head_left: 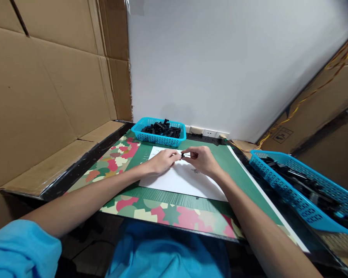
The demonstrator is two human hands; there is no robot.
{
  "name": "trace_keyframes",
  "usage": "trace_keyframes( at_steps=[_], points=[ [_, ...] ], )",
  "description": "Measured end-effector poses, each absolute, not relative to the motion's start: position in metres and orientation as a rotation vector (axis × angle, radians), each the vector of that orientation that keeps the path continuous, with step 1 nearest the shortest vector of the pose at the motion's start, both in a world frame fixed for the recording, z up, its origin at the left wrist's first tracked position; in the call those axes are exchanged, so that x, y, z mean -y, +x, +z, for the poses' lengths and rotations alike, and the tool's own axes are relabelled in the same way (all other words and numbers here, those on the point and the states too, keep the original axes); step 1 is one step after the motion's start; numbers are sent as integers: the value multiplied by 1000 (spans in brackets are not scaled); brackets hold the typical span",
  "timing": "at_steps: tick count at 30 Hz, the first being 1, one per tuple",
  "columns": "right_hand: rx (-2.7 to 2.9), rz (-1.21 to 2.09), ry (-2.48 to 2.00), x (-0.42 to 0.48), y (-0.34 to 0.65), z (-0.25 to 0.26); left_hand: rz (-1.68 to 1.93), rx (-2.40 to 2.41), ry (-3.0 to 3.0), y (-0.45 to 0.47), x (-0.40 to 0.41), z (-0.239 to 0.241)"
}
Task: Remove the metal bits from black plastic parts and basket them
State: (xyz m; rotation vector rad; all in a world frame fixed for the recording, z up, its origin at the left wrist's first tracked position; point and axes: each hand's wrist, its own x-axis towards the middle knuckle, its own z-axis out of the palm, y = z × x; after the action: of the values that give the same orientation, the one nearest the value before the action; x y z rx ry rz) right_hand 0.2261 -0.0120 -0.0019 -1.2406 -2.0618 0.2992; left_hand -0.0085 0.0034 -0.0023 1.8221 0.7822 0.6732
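I report one small black plastic piece (183, 155) in hand above the white paper sheet (182, 181), apparently unfinished, my right fingers (190, 150) pinching it, my left fingers (174, 157) at its 9 o'clock side, grip unclear, and cannot tell whether the blue perforated plastic basket (159, 139) at 12 o'clock or the blue slatted-wall plastic basket (313, 216) at 3 holds completed pieces.

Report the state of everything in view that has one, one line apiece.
Left hand: curled, at the small black part
Right hand: pinching that part
Small black part: held
White paper: lying flat
Patterned mat: spread under the paper
Far blue basket: upright, loaded
Right blue basket: upright, loaded
Yellow cable: hanging slack
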Motion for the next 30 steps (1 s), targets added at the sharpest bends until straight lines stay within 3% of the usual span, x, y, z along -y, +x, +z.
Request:
trace_keyframes(
  at_steps=[4, 11, 19, 30],
  points=[
    [2077, 294, -1258, 9, 233, -1, 776, -816, 2256, -11, 2, -2],
    [2252, 507, -1327, 8, 243, 2, 738, -807, 2279, -13, 2, -5],
    [2100, 425, -1272, 2, 249, 2, 690, -795, 2536, -14, 3, -12],
    [1484, 1070, -936, -7, 208, -26, 417, -897, 2831, -9, 8, -13]
  ],
)
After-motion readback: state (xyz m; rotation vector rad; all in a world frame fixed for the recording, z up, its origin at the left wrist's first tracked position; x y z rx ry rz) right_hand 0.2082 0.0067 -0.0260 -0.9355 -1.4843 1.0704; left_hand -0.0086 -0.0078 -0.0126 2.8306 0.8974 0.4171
